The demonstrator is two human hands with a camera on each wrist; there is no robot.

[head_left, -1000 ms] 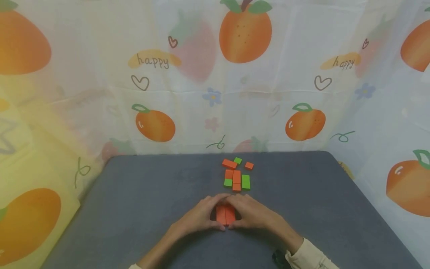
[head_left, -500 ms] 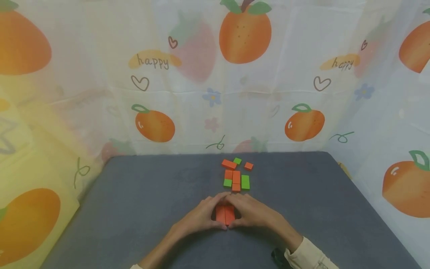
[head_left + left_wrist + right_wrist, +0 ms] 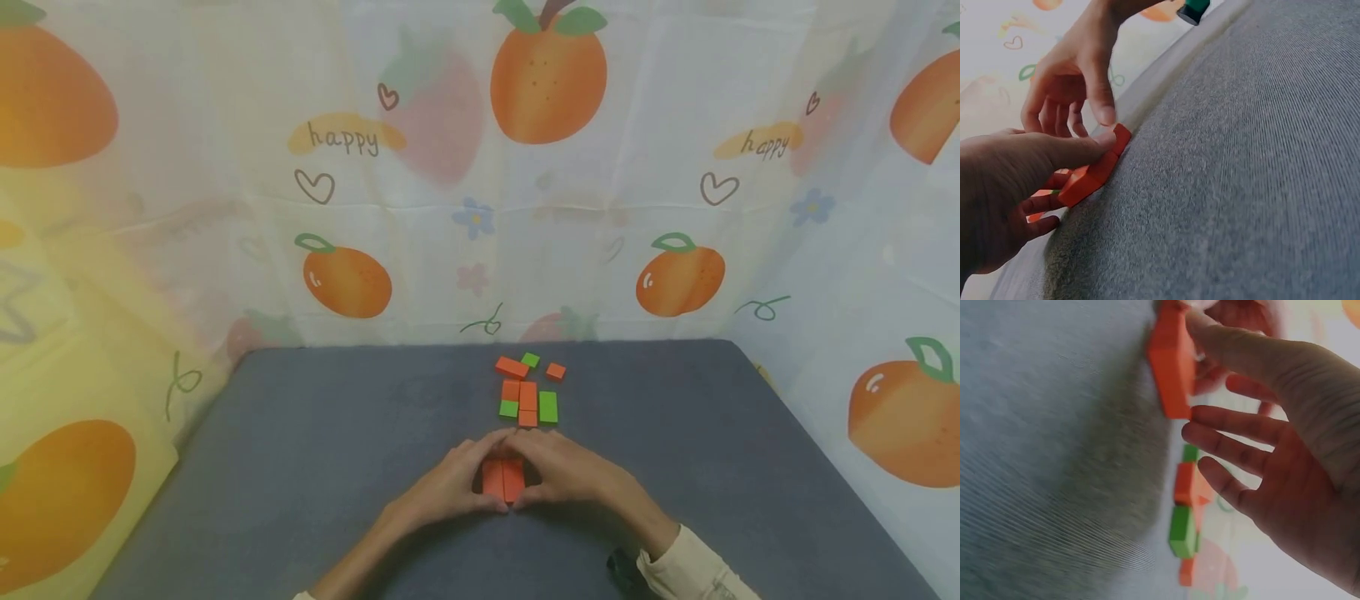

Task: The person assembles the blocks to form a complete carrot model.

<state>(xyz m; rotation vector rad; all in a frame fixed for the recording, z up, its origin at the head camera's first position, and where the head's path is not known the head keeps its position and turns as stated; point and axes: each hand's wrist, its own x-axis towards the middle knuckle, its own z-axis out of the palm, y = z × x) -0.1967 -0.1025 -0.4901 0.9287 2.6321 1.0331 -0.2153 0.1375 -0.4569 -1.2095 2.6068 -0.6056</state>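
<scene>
Two orange rectangular blocks lie side by side on the grey table, the left block (image 3: 492,481) touching the right block (image 3: 513,481). My left hand (image 3: 448,479) bends around their left side, its thumb at the near end and its fingers at the far end. From the right, my right hand (image 3: 572,473) holds them the same way, and the fingertips of both hands meet behind the blocks. In the left wrist view, the left thumb presses an orange block (image 3: 1088,181). In the right wrist view, the right thumb reaches the upper end of an orange block (image 3: 1171,362).
Beyond the hands lie more blocks: a green block (image 3: 548,407), an orange block (image 3: 528,395), a tilted orange block (image 3: 512,367) and several smaller ones. A dark object (image 3: 624,573) is by the right sleeve. Printed cloth (image 3: 450,267) hangs behind the table (image 3: 315,417).
The thumbs have drawn slightly closer together at the near ends of the two orange blocks. Otherwise hands and blocks hold nearly still; the view has shifted a little.
</scene>
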